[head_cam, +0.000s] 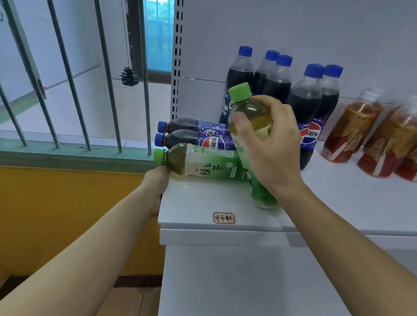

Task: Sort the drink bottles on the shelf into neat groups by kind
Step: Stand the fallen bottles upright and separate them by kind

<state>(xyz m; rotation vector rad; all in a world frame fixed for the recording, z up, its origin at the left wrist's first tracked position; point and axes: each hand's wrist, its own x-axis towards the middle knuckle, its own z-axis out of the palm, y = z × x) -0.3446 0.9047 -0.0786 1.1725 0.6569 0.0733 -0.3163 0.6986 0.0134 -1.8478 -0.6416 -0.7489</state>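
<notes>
The right hand (265, 144) is closed around the upper body of a green tea bottle (253, 126), thumb on the near side, fingers wrapped over the shoulder below the cap. The bottle tilts, its long axis running from the green cap, up and to the left, down to the base at lower right, which sits at or just above the shelf (356, 205); motion blur there keeps me from saying whether it touches. To do this step well, I judge the hand should bring the axis upright before letting go, set the base flat, and place it clear of the cola so the kinds stay apart. The left hand (156, 185) rests at the shelf's left edge with its fingertips at the neck of a second tea bottle (201, 162); whether it grasps or only steadies it I cannot tell. That bottle lies on its side near the front edge, its long axis along the shelf, cap pointing left past the edge, so it could roll off if nudged. Just behind it two cola bottles (194, 133) lie the same way, blue caps left. Further back five colas (304, 96) stand upright, and to the right stand three red-labelled bottles (389, 137).
</notes>
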